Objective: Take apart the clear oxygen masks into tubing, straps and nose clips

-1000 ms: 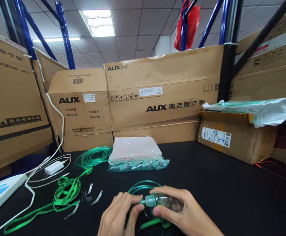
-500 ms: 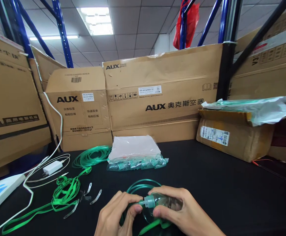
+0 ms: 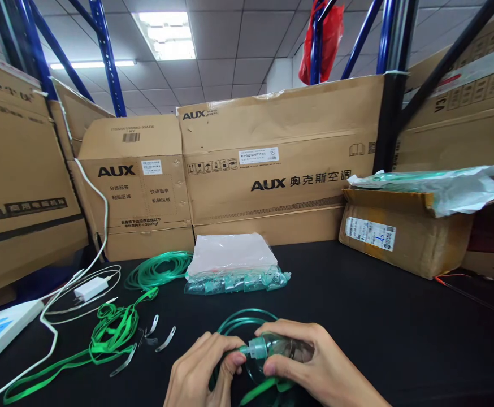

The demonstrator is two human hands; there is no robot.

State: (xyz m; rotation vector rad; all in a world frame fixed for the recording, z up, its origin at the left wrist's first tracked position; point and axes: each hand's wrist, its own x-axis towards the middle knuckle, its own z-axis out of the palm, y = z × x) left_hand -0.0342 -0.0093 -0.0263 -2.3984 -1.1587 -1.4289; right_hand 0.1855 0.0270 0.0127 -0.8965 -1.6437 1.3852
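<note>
Near the front edge of the black tabletop, my right hand (image 3: 315,364) grips a see-through green plastic oxygen mask (image 3: 280,343), thumb below and fingers above. Its pale green connector (image 3: 255,348) points left. My left hand (image 3: 207,362) pinches the end of the thin green tubing (image 3: 247,314) right at that connector. Fingertips cover the joint, so how deep the tube sits cannot be seen. Loops of this tubing lie behind my hands. A bright green strap (image 3: 260,389) hangs under the mask, partly hidden by my right hand.
Left of my hands lie a bundle of green elastic straps (image 3: 113,333) and several metal nose clips (image 3: 166,339). Behind them are coiled green tubing (image 3: 160,270) and a bagged pack (image 3: 232,254). A power strip (image 3: 7,330) and charger (image 3: 91,289) sit left, a carton (image 3: 408,237) right.
</note>
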